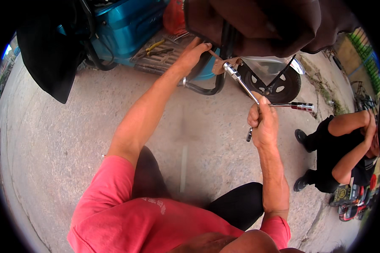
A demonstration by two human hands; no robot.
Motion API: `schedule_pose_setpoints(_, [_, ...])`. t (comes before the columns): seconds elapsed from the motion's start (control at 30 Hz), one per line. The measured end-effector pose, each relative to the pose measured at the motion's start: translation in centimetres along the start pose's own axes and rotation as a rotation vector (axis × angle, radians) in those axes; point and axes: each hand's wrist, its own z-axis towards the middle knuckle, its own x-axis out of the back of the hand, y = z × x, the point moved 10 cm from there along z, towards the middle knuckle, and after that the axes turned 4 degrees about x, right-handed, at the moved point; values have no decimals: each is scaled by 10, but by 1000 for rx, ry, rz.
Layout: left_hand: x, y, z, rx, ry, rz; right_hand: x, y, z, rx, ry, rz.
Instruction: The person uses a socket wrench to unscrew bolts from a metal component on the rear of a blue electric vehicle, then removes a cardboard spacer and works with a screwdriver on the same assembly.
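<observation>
My right hand (264, 122) is closed around the middle of a chrome three-way socket wrench (245, 85). One arm of the wrench points up and left, its socket end against a brown, rusty-looking piece (218, 66) beside the front wheel. Its second arm sticks out to the right, and the third shows below my fist. My left hand (192, 55) reaches to the front of a blue three-wheeled vehicle (128, 26), by the footboard. Its fingers are bent at the near end of that brown piece; what they grip is partly hidden.
Yellow-handled pliers (156, 45) lie on the ridged footboard (145, 58), near a red bag (174, 17). A dark cover (257, 25) hangs over the front wheel (283, 87). A black curved bar (204, 91) juts out below. Someone in black (340, 147) sits at the right.
</observation>
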Motion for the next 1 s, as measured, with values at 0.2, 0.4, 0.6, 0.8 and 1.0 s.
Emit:
schedule_pose_setpoints(0.2, [4,-3,1,9,20,9,-3,-1,1,15,-41,15])
schedule_pose_setpoints(0.4, [13,28,-10,20,85,401,-1,0,2,17,-58,-37])
schedule_pose_setpoints(0.6, [-23,139,-58,-60,-3,801,0,2,0,13,-16,24])
schedule_pose_setpoints(0.8, [-128,114,-107,-20,-493,619,0,5,1,-3,-15,49])
schedule_pose_setpoints(1.0, [-174,123,-146,-33,-645,447,5,7,1,-21,-59,14])
